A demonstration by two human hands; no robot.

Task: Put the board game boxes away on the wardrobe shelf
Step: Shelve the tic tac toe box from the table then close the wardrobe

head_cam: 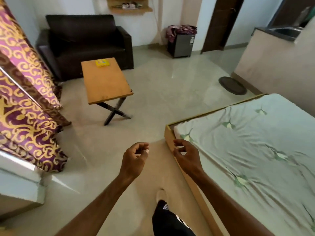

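Note:
A small yellow board game box [102,63] lies flat at the far end of a wooden folding table [105,82], well ahead of me. My left hand [134,160] hovers over the floor with fingers loosely curled and nothing in it. My right hand [185,155] is held beside it, near the corner of the bed frame, fingers apart and empty. Both hands are far short of the table. No wardrobe shelf is in view.
A dark sofa [85,43] stands behind the table. A bed with a pale green sheet [247,147] fills the right side. Purple and gold curtains [25,92] hang at the left. A small cabinet [181,45] and a round dark mat [232,85] lie farther off.

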